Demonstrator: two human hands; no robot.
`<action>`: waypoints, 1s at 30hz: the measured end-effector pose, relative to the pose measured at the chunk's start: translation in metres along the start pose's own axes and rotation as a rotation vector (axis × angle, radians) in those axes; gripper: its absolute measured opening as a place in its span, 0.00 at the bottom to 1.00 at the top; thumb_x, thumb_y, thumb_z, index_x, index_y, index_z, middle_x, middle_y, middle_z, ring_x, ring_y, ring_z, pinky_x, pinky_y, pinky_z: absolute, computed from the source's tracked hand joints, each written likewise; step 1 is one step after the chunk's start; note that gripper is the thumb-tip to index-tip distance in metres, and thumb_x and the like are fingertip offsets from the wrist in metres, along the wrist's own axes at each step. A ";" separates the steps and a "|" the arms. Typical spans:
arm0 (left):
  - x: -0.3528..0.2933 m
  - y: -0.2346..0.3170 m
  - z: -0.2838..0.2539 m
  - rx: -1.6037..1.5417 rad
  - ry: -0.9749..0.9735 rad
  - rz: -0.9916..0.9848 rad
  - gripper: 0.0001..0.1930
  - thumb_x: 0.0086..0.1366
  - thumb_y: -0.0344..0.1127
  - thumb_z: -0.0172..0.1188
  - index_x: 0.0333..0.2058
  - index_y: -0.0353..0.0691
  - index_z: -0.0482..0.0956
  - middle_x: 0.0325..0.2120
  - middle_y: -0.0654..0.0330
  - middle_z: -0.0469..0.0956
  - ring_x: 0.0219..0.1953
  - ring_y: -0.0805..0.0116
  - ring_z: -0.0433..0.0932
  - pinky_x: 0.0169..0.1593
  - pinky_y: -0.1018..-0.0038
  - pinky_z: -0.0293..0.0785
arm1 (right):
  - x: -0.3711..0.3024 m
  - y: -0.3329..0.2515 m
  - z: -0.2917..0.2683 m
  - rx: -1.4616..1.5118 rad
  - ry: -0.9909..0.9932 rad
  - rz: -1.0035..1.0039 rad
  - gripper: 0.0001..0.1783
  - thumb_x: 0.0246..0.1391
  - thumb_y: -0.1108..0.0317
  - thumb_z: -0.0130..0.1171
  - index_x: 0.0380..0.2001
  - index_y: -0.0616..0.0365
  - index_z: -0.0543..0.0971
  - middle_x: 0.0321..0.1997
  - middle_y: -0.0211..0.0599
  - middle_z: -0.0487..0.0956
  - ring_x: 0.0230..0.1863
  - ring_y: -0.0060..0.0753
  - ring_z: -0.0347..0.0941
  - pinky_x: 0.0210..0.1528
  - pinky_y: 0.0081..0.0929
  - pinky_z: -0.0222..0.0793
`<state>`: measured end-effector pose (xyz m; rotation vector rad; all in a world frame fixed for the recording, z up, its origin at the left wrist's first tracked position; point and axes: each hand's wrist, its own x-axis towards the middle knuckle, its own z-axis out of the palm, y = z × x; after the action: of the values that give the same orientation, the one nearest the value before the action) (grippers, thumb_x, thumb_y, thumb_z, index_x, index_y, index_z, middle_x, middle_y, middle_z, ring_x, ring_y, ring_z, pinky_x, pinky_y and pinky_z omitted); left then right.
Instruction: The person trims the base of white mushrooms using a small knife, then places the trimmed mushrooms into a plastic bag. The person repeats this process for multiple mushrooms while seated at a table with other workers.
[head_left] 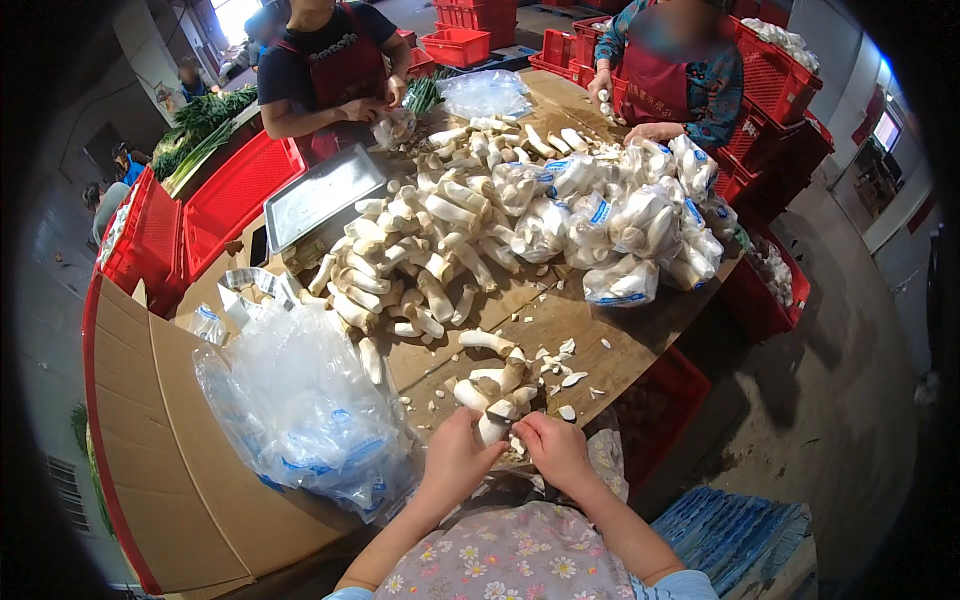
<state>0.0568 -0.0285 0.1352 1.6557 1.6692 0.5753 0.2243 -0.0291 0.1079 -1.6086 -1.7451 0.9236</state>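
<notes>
Head view: the left hand (pixel 458 454) grips a pale mushroom (pixel 491 430) at the near side of the surface (pixel 612 362), its long axis pointing roughly forward; the right hand (pixel 556 450) is just beside, fingers curled, on what I cannot tell.
</notes>
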 end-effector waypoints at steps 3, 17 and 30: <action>-0.001 -0.002 0.000 -0.009 0.002 0.012 0.23 0.46 0.38 0.71 0.37 0.32 0.73 0.30 0.45 0.77 0.35 0.47 0.77 0.38 0.61 0.72 | 0.002 0.003 -0.006 0.019 0.019 0.073 0.12 0.55 0.57 0.55 0.30 0.54 0.78 0.25 0.42 0.78 0.28 0.50 0.75 0.28 0.40 0.68; -0.004 -0.001 0.000 -0.004 0.088 0.032 0.25 0.47 0.38 0.71 0.39 0.31 0.69 0.30 0.44 0.77 0.35 0.46 0.77 0.38 0.61 0.72 | -0.001 -0.003 0.002 0.074 -0.052 0.002 0.12 0.55 0.58 0.55 0.29 0.55 0.78 0.23 0.45 0.77 0.27 0.50 0.75 0.26 0.40 0.67; -0.009 0.006 -0.001 0.175 0.178 0.067 0.28 0.45 0.35 0.72 0.41 0.35 0.65 0.28 0.49 0.77 0.33 0.47 0.78 0.34 0.60 0.73 | -0.004 -0.005 -0.006 0.177 -0.120 0.082 0.13 0.55 0.58 0.55 0.30 0.57 0.78 0.25 0.46 0.77 0.29 0.49 0.76 0.28 0.38 0.68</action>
<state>0.0598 -0.0369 0.1420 1.8367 1.8419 0.6401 0.2264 -0.0322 0.1156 -1.5465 -1.6344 1.2018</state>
